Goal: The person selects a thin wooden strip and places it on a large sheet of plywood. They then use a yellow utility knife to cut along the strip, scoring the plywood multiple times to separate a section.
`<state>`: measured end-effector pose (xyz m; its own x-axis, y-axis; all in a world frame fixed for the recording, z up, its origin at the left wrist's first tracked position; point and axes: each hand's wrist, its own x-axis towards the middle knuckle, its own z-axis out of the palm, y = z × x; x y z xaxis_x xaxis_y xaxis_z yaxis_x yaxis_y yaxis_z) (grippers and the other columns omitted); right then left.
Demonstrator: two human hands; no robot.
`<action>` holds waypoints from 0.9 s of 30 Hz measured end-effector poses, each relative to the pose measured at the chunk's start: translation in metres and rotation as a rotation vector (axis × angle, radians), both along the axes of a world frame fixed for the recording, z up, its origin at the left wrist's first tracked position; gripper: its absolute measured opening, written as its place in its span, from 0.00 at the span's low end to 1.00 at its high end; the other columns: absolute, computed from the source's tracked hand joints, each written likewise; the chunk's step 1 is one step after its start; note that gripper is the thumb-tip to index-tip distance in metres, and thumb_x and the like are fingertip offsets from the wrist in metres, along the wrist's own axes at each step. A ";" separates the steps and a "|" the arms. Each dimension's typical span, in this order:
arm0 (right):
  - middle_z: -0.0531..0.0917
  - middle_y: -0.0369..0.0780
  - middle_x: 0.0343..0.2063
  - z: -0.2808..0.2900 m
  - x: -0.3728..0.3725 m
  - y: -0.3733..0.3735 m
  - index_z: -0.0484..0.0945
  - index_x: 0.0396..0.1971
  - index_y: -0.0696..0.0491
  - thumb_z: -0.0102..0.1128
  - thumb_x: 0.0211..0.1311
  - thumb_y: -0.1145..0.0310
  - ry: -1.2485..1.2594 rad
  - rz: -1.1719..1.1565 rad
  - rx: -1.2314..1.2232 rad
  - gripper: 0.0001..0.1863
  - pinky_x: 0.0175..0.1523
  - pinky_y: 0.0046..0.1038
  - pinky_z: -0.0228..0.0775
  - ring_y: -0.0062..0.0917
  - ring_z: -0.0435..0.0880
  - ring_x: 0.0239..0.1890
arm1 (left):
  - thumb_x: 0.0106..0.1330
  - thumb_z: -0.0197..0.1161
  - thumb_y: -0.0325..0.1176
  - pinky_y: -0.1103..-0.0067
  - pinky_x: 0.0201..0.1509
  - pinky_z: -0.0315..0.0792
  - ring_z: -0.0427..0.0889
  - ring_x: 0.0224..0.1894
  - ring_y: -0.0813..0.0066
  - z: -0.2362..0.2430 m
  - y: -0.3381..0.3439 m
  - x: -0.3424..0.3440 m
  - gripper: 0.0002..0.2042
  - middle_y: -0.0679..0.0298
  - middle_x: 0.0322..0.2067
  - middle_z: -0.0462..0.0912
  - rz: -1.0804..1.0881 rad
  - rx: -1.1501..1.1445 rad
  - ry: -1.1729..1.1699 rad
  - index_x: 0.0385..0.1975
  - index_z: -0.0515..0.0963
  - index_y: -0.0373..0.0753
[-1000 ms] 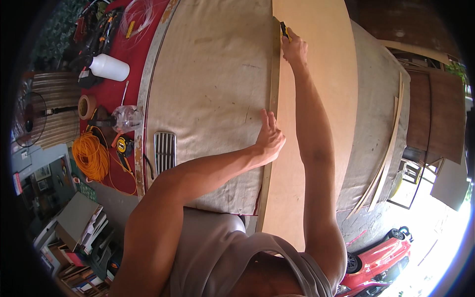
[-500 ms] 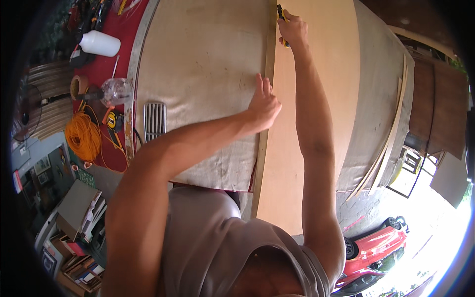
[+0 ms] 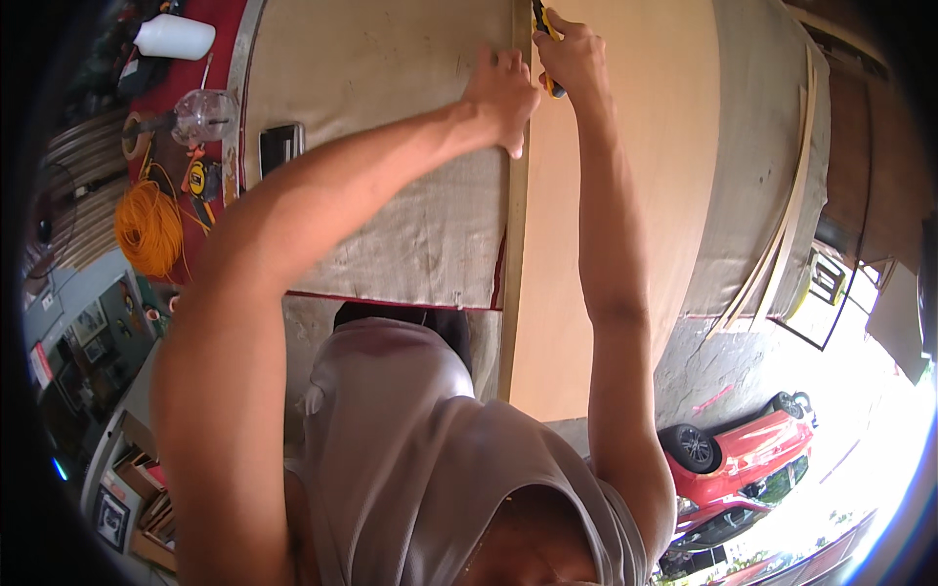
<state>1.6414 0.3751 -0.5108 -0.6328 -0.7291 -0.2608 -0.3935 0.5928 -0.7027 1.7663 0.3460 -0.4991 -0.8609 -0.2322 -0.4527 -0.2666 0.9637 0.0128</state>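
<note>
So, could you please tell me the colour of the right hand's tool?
The tool is yellow and black, best seen in the head view.

white daylight (image 3: 860, 420) glares around a red car (image 3: 743, 449) beyond grey concrete floor (image 3: 718, 361).

The cloth-covered table (image 3: 410, 230) carries a board (image 3: 557, 303), a long straightedge (image 3: 517, 254) along its left edge, and thin strips (image 3: 782, 239) at right. A red surface (image 3: 227, 34) alongside bears orange cord (image 3: 149, 230) and a tape measure (image 3: 199, 181).
</note>
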 end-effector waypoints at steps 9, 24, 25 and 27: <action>0.81 0.49 0.15 0.010 0.054 0.095 0.78 0.51 0.54 0.52 0.64 0.68 -0.034 0.027 -0.091 0.17 0.16 0.33 0.70 0.33 0.80 0.12 | 0.29 0.76 0.53 0.42 0.67 0.49 0.58 0.67 0.42 -0.012 0.000 0.001 0.50 0.40 0.63 0.62 0.121 0.023 0.062 0.58 0.70 0.32; 0.80 0.52 0.19 0.022 0.146 0.236 0.77 0.53 0.53 0.55 0.57 0.68 0.028 -0.031 0.069 0.21 0.35 0.43 0.75 0.48 0.82 0.25 | 0.31 0.80 0.54 0.46 0.67 0.53 0.63 0.64 0.46 0.005 0.011 -0.004 0.49 0.42 0.57 0.69 0.117 -0.051 0.004 0.52 0.70 0.24; 0.79 0.52 0.18 0.024 0.152 0.246 0.77 0.53 0.53 0.55 0.57 0.69 0.024 -0.034 0.083 0.21 0.34 0.43 0.75 0.48 0.81 0.24 | 0.32 0.80 0.54 0.47 0.67 0.54 0.63 0.64 0.46 0.003 0.009 -0.004 0.48 0.42 0.57 0.69 0.120 -0.041 0.008 0.51 0.70 0.24; 0.79 0.51 0.17 0.028 0.163 0.264 0.77 0.53 0.54 0.54 0.58 0.70 0.014 -0.040 0.109 0.21 0.32 0.41 0.74 0.47 0.81 0.22 | 0.32 0.80 0.54 0.51 0.66 0.57 0.64 0.62 0.47 -0.001 0.012 -0.005 0.47 0.44 0.55 0.70 0.123 -0.105 0.031 0.49 0.71 0.25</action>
<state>1.8048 0.6387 -0.4824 -0.6652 -0.6707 -0.3281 -0.3771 0.6811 -0.6276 1.7611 0.3579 -0.4998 -0.8364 -0.3812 -0.3939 -0.3835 0.9204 -0.0764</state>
